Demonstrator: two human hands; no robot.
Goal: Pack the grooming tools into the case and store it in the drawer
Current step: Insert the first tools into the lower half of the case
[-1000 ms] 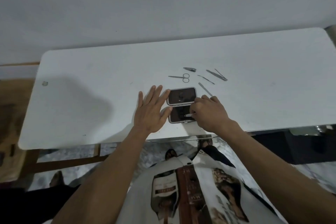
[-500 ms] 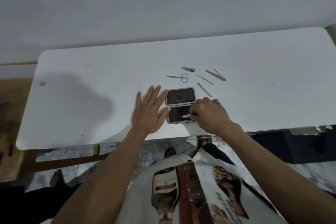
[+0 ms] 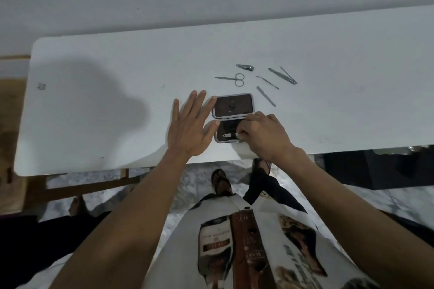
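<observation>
Right hand (image 3: 263,135) pinches a slim metal tool (image 3: 230,135) over the near half of the open case (image 3: 229,134) on the table (image 3: 117,124), left hand (image 3: 190,129) flat and empty bracing its edge — best slid level into its slot.

White table (image 3: 328,54), grey-rimmed case (image 3: 233,107) with dark, perhaps brown lining, silver scissors (image 3: 231,78)

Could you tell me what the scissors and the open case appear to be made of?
The scissors look like bare metal: thin, uniformly grey, with a dull sheen. The case seems to have a pale grey rigid rim, plastic or metal, around a dark matte lining, perhaps fabric or leatherette; I cannot tell which.
</observation>
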